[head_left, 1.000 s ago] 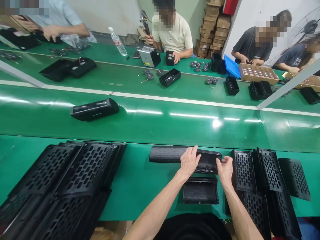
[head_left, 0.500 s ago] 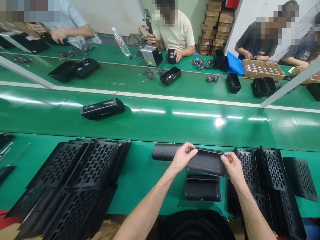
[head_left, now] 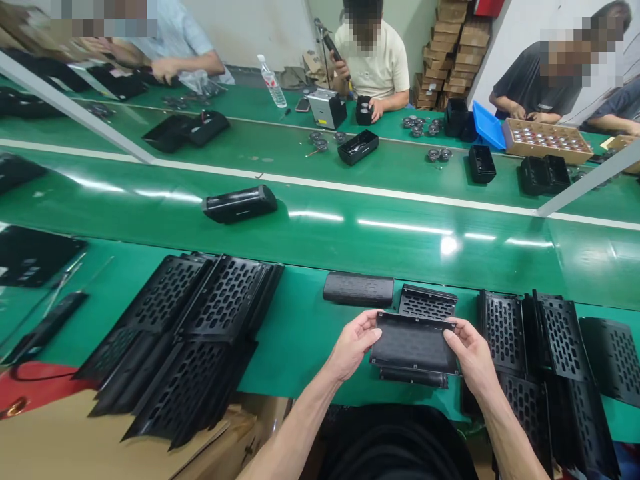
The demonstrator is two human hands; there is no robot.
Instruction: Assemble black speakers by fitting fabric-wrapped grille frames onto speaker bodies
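Both forearms reach forward over the near edge of the desk (head_left: pixel 305 347), angled inward. The left hand (head_left: pixel 353 343) and the right hand (head_left: pixel 470 347) are narrowed in a pinch on one black panel (head_left: pixel 415 347). The left thumb lies at the panel's upper left corner and the right thumb at its upper right corner, with fingers bent behind the top edge. The wrists sit lower than the fingertips.

The panel is held above the desk, toward its near edge, with its broad face turned up to the camera. It is roughly rectangular and wider than tall, with a smooth, dull middle, a raised rim along the top and small light fastening points along the top and bottom edges.

A second black panel (head_left: pixel 413 378) shows partly below it, and a slotted panel (head_left: pixel 427 303) lies just beyond it. A rounded cover (head_left: pixel 359 289) rests near the far edge of the desk, left of the slotted panel. Overlapping perforated panels (head_left: pixel 220 300) are piled on the left part of the desk, some jutting past the near edge. Another pile (head_left: pixel 503 340) lies just right of the right hand, and a curved panel (head_left: pixel 613 357) lies farther right.
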